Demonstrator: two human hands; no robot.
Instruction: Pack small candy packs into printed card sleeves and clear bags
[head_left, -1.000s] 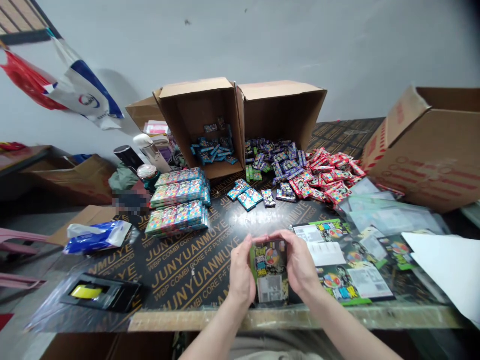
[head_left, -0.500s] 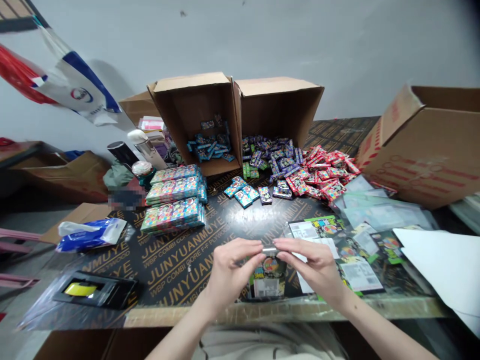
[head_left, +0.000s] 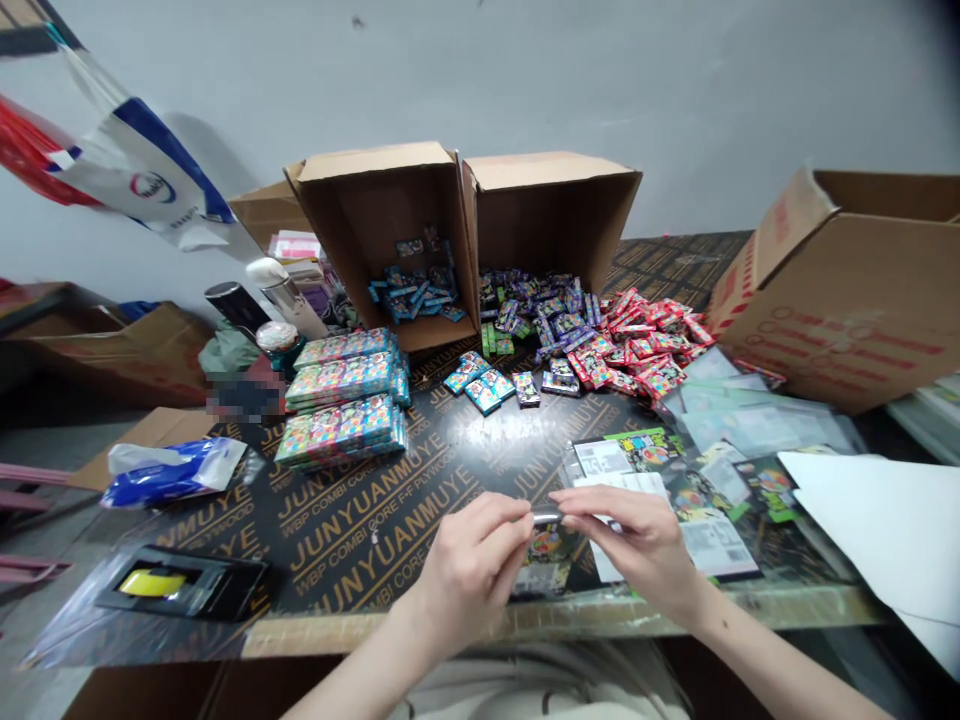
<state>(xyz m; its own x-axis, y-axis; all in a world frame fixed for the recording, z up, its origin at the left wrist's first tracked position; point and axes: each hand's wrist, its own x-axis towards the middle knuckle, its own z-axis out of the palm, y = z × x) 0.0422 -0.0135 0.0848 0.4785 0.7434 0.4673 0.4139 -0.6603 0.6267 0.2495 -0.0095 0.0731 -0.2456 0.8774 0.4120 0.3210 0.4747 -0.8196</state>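
Just above the table's front edge, both hands pinch the top edge of a dark printed packaging bag (head_left: 549,545) with colourful artwork. My left hand (head_left: 476,550) is closed at the left end of that edge, its fingers curled and partly covering the bag. At the right end, my right hand (head_left: 637,525) grips with thumb and fingers. A narrow pale strip shows between the fingertips. The lower part of the bag hangs toward the table edge. Beside my right hand lie more printed bags (head_left: 716,545) with white label panels.
Blue packets (head_left: 491,390) and small dark packets lie ahead. Behind them are red packets (head_left: 652,335) and purple packets (head_left: 566,320) spilling from an open carton (head_left: 555,175). Stacked packs (head_left: 341,430) stand at left, near a tape dispenser (head_left: 180,583). White sheets (head_left: 862,510) lie at right.
My left hand has curled its fingers more and turned at the bag's edge. The bag has tilted, showing less of its front. The view has shifted slightly.
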